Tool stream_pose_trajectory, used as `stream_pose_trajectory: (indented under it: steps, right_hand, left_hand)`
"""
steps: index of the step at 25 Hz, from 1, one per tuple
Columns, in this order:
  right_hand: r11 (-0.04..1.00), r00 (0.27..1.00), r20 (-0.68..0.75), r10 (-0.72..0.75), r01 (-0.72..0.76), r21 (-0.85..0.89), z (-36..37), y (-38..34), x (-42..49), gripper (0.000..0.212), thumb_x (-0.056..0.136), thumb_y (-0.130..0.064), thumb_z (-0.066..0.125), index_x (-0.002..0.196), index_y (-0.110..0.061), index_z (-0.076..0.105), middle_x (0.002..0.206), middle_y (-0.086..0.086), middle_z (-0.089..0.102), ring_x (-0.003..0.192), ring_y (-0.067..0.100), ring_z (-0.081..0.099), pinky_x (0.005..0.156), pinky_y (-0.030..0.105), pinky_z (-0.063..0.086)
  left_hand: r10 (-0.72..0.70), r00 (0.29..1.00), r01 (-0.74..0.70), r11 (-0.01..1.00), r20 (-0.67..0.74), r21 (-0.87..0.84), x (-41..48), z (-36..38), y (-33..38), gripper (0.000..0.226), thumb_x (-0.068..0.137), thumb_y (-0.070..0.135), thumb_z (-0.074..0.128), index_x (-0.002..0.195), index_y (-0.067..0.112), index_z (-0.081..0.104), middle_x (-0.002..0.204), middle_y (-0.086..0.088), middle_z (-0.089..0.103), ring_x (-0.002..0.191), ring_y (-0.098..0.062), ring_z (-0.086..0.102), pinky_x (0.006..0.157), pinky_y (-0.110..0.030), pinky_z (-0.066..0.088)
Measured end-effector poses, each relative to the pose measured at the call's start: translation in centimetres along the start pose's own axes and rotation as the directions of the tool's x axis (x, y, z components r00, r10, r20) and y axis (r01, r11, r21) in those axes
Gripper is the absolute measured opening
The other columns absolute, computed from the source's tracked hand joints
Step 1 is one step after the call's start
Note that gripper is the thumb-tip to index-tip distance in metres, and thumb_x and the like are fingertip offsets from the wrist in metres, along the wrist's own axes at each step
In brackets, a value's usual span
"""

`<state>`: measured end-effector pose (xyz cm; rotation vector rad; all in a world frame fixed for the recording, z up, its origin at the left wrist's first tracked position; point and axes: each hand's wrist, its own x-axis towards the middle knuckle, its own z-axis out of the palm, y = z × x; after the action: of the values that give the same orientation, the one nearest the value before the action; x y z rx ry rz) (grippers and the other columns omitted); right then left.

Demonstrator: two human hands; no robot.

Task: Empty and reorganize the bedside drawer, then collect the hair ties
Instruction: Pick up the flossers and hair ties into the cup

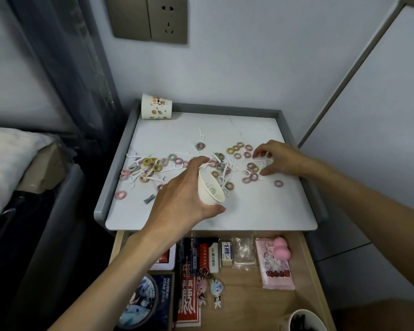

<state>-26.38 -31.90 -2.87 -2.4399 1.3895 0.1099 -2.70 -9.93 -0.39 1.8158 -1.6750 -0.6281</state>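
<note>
Bedside tabletop [249, 211] — left grip [182, 201] around a tilted cup [210, 189], right grip [280, 158] half-open over hair ties [230, 150].

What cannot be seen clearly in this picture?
Head view only:
- What lies inside the small white cup: blurred, and the left hand wraps it.
- Whether the right hand holds anything: its own fingers cover the spot.
- The dark-filled cup: cut off by the bottom edge.

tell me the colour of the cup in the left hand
Plain white, seen best in the head view: the cup held by the left hand.
</note>
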Motion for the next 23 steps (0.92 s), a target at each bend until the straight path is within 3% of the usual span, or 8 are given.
stream_pose_trajectory:
  steps: [3, 6, 9, 12, 15, 17, 23]
  right_hand:
    - [1.000, 1.000, -0.019, 0.010, -0.010, 0.023, 0.6, -0.8, 0.5, 0.021, 0.079, -0.017, 0.081, 0.095, -0.023, 0.069, 0.096, -0.002, 0.062, 0.086, 0.012, 0.056, 0.066, 0.018, 0.040]
    - [0.999, 0.999, -0.031, 0.024, -0.023, 0.032, 1.0, -1.2, 0.4, 0.016, 0.081, -0.014, 0.080, 0.082, -0.024, 0.067, 0.083, -0.004, 0.065, 0.080, 0.014, 0.061, 0.059, 0.014, 0.039]
    - [1.000, 0.999, -0.047, -0.014, 0.015, 0.003, 1.1, -1.3, 0.0, 0.007, 0.086, -0.014, 0.075, 0.088, -0.018, 0.069, 0.089, -0.002, 0.065, 0.077, 0.007, 0.056, 0.063, 0.015, 0.038]
    - [0.986, 0.997, -0.022, -0.076, 0.072, -0.151, 1.2, -1.4, 0.0, 0.004, 0.092, -0.020, 0.066, 0.095, -0.017, 0.066, 0.097, -0.001, 0.062, 0.089, 0.016, 0.056, 0.072, 0.027, 0.040]
    - [0.978, 0.998, -0.042, -0.052, 0.043, -0.206, 0.4, -1.1, -0.4, 0.006, 0.095, -0.023, 0.062, 0.093, -0.020, 0.057, 0.098, 0.003, 0.063, 0.087, 0.020, 0.054, 0.070, 0.031, 0.039]
    - [0.975, 0.995, -0.093, -0.028, 0.006, -0.224, -0.6, -1.0, -1.0, 0.006, 0.094, -0.022, 0.064, 0.096, -0.018, 0.062, 0.094, 0.005, 0.066, 0.084, 0.020, 0.055, 0.068, 0.030, 0.040]
    - [0.993, 0.983, -0.178, 0.051, -0.032, 0.110, 1.4, -3.4, -2.4, 0.016, 0.085, -0.018, 0.075, 0.101, -0.018, 0.075, 0.092, -0.002, 0.073, 0.085, 0.014, 0.065, 0.077, 0.035, 0.055]
  left_hand:
    - [-0.001, 1.000, 0.001, 1.000, 0.000, 0.005, 0.0, -0.1, 0.0, 0.094, 0.064, 0.045, 0.087, 0.138, 0.041, 0.029, 0.106, 0.020, 0.049, 0.094, -0.007, 0.047, 0.076, -0.026, 0.038]
    - [0.003, 1.000, -0.003, 1.000, 0.002, 0.005, -0.2, -0.1, 0.0, 0.094, 0.064, 0.045, 0.087, 0.137, 0.041, 0.028, 0.107, 0.020, 0.048, 0.094, -0.008, 0.047, 0.076, -0.026, 0.039]
    - [0.006, 1.000, -0.006, 1.000, 0.003, 0.007, -0.3, -0.1, 0.2, 0.093, 0.065, 0.044, 0.087, 0.137, 0.041, 0.028, 0.106, 0.020, 0.048, 0.093, -0.007, 0.046, 0.075, -0.026, 0.037]
    - [0.005, 1.000, -0.005, 1.000, -0.004, 0.013, -0.2, -0.2, 0.3, 0.093, 0.065, 0.045, 0.087, 0.138, 0.041, 0.029, 0.107, 0.020, 0.047, 0.094, -0.006, 0.046, 0.076, -0.025, 0.036]
    - [0.004, 1.000, -0.004, 1.000, -0.010, 0.008, -0.2, -0.2, 0.2, 0.094, 0.064, 0.045, 0.087, 0.138, 0.041, 0.029, 0.107, 0.020, 0.047, 0.095, -0.007, 0.046, 0.078, -0.026, 0.037]
    - [0.004, 1.000, -0.004, 1.000, -0.008, 0.011, -0.2, -0.2, 0.3, 0.094, 0.064, 0.045, 0.087, 0.139, 0.041, 0.028, 0.108, 0.020, 0.047, 0.095, -0.007, 0.046, 0.078, -0.027, 0.038]
    - [0.002, 1.000, -0.002, 1.000, -0.015, 0.003, -0.2, -0.2, 0.6, 0.095, 0.064, 0.045, 0.087, 0.139, 0.040, 0.029, 0.106, 0.019, 0.048, 0.095, -0.007, 0.047, 0.077, -0.025, 0.037]
